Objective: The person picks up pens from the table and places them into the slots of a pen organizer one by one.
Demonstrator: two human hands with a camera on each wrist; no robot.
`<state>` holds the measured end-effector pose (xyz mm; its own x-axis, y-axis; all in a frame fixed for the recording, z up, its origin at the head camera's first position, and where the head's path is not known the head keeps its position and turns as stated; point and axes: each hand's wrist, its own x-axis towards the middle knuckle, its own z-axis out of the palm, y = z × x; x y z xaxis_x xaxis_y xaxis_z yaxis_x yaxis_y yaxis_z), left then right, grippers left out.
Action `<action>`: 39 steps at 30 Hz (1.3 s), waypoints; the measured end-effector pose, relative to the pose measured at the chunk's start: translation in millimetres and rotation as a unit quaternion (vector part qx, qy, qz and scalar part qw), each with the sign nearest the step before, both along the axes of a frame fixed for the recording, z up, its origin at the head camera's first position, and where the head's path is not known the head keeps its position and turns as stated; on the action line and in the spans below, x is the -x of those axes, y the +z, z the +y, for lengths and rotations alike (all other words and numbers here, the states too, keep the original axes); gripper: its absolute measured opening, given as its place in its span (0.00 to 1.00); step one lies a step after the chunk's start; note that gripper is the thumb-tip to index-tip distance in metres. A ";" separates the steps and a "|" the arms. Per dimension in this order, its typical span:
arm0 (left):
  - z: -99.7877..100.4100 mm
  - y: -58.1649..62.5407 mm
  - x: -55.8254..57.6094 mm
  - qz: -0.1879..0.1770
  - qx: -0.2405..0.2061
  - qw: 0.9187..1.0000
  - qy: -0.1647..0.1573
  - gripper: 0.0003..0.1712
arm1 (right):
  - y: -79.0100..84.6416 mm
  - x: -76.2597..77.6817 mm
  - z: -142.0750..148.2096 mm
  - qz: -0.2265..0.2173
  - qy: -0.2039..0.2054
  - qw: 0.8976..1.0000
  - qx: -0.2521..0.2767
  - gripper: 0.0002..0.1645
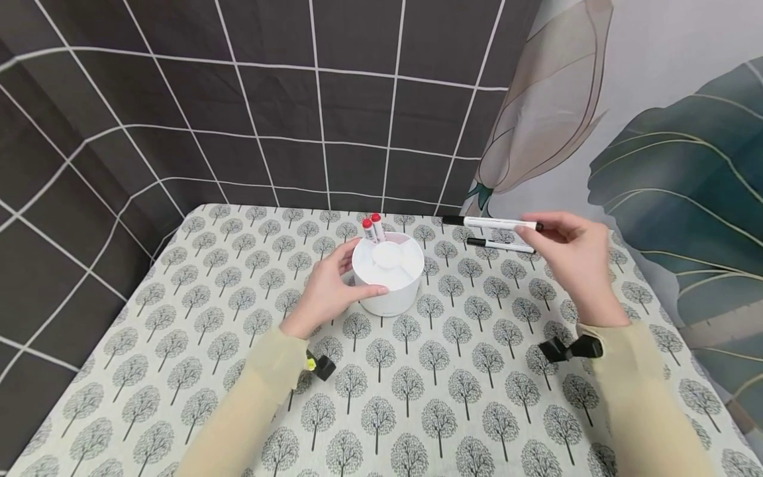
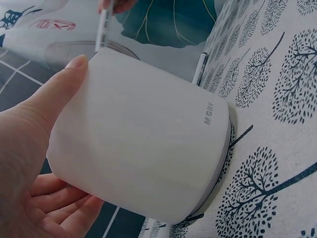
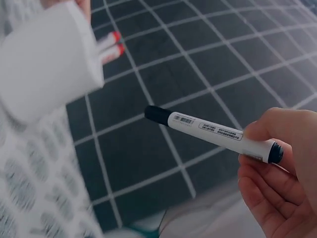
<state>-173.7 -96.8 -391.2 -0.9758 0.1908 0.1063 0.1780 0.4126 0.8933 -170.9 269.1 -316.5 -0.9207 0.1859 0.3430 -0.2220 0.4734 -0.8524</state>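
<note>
Fingers (image 1: 554, 218) pinch a marker (image 1: 497, 224), left hand (image 1: 324, 291) round the pot (image 1: 390, 303)!

Head view: my right hand (image 1: 578, 257) grips that black-capped marker near its tail, cap towards the white pot, well clear of it. My left thumb and fingers curl about the pot on the tree-print cloth (image 1: 411, 358); two red-capped markers (image 1: 378, 228) stand inside. Another black-capped marker (image 1: 507, 246) lies to the right.

Left wrist: "M&G" on the pot's wall, next characters unclear!

Right wrist: barcode and boxed print on the barrel, too small to read.
</note>
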 end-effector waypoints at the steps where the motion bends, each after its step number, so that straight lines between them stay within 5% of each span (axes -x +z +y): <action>1: -0.1 0.2 -0.3 -0.001 0.000 1.000 0.000 0.61 | 3.9 1.5 -4.0 0.014 0.009 1.000 0.004 0.17; 9: -0.6 -1.4 0.4 -0.001 -0.006 1.000 -0.001 0.61 | 33.8 10.8 -33.6 0.079 0.095 0.986 0.112 0.16; 15: -1.3 -3.4 1.4 0.006 -0.004 1.000 -0.006 0.63 | 38.1 13.9 -54.9 0.103 0.141 0.972 0.157 0.15; 24: -1.0 -2.8 0.8 0.007 0.000 1.000 -0.006 0.62 | 28.8 14.2 -72.9 0.092 0.166 0.969 0.159 0.16; 39: -1.0 -3.0 0.9 0.006 0.000 1.000 -0.006 0.62 | -4.0 26.3 -95.4 0.017 0.195 0.978 0.075 0.19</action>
